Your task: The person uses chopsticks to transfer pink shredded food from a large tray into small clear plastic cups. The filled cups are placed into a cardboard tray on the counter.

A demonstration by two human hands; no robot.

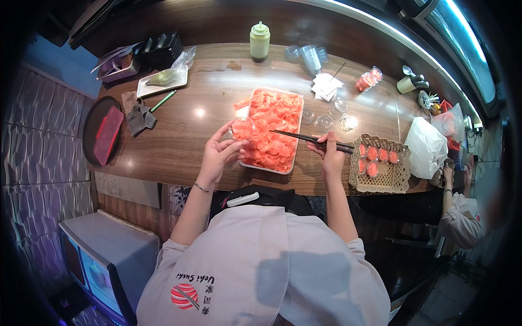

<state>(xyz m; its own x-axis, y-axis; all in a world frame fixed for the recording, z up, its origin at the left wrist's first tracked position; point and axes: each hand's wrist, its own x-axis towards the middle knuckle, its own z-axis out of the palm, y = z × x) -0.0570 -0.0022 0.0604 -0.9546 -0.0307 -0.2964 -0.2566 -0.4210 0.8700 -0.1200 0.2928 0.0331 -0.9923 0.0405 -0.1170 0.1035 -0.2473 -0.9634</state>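
Note:
My left hand [222, 151] holds a small clear plastic cup [242, 128] with pink pickled ginger in it, over the left edge of a white tray [302, 118]. Sliced pink ginger [274, 110] fills that tray in a heap. In my right hand [331, 153] is a pair of black chopsticks [304, 136], their tips touching or just above the ginger near the tray's middle. To the right, a woven basket [379, 184] contains several filled ginger cups [372, 153]. Clear round lids [324, 123] lie on the table between the tray and the basket.
A squeeze bottle [259, 42], stacked clear cups [311, 59] and white paper squares [327, 86] stand or lie behind the tray. More filled cups [366, 82] are stacked at back right, a white plastic bag [426, 147] beside the basket. A co-worker [463, 216] is at far right.

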